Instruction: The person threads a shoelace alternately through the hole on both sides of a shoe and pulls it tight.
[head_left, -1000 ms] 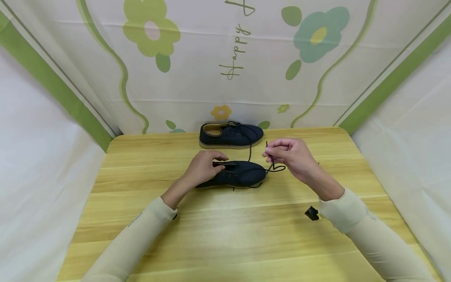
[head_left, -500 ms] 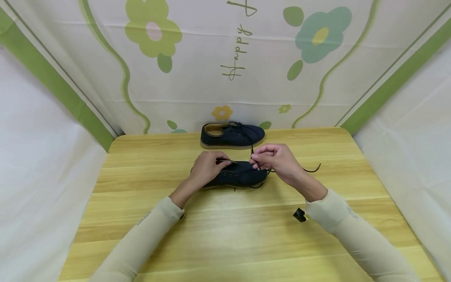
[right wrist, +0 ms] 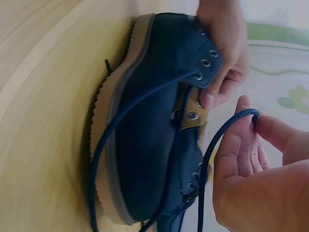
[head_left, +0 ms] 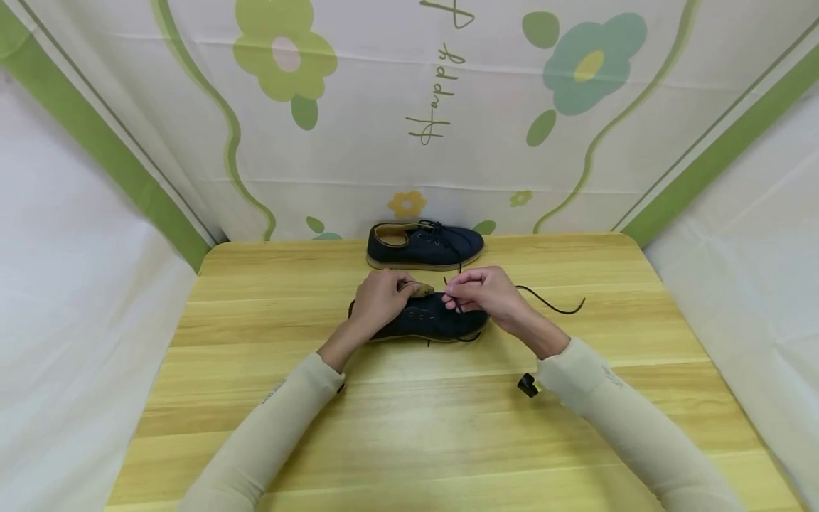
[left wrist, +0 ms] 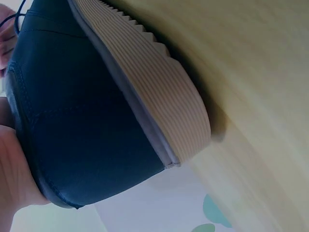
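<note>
A dark navy lace-up shoe [head_left: 416, 326] lies in front of me, toe to the right. My left hand [head_left: 379, 301] is over its opening and pinches the eyelet flap [right wrist: 193, 120], folded back so its tan lining and metal eyelets show. The left wrist view has the shoe's heel [left wrist: 87, 130] and ribbed tan sole [left wrist: 159, 92] close up. Just right of that flap, my right hand [head_left: 489, 295] pinches a dark shoelace [right wrist: 207, 164] near its end between thumb and fingers. Another lace length runs from a near-side eyelet across the toe.
A matching navy shoe [head_left: 427, 249] stands behind at the table's back edge, with its lace tied. A loose lace end [head_left: 555, 307] trails on the wooden table [head_left: 397, 441] to the right. White curtains with printed flowers [head_left: 286, 53] enclose the back and sides.
My right hand has moved left with the lace, from beyond the toe to beside the flap. My left hand has turned the flap back, exposing its tan lining.
</note>
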`<state>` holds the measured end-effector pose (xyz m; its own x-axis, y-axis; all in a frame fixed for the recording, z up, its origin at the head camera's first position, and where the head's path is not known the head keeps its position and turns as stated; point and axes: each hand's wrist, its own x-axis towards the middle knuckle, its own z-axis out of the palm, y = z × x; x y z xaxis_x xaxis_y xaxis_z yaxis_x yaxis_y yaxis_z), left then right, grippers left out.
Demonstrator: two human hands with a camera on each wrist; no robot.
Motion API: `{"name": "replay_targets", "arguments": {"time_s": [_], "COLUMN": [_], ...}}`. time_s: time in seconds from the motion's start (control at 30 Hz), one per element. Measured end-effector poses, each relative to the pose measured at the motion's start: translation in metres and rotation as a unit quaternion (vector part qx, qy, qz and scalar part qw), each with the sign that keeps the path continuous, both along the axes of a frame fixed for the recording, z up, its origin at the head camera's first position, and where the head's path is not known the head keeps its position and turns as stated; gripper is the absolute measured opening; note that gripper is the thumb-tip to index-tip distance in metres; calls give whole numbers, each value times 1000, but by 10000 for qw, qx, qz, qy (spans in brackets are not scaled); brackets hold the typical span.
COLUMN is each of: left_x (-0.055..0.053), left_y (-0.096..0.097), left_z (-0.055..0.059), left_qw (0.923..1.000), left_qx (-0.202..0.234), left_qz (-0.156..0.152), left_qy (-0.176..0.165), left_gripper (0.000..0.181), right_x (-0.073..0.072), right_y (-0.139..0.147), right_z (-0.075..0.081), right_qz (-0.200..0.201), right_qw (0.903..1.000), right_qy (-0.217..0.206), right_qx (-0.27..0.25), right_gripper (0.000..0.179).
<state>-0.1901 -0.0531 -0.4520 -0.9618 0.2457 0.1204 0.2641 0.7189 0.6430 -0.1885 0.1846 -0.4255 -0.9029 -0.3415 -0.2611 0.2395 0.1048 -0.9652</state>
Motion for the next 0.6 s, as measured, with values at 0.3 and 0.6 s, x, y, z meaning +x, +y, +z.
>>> {"name": "replay_targets", "arguments": {"time_s": [0.3, 0.6], "left_x": [-3, -3], "left_y": [1, 1], "left_z": [0, 0], "left_qw": [9998, 9997], "left_qx": [13, 32], "left_qz": [159, 162], "left_qy": [-128, -179], "left_gripper": [16, 16], "right_x": [-13, -19], "right_y": [-14, -20], "right_z": [-12, -23], "right_qz": [215, 470], "right_qw": [9959, 9891], "right_qy": [-168, -47], "right_qx": [857, 1395], "right_gripper": [23, 16]}}
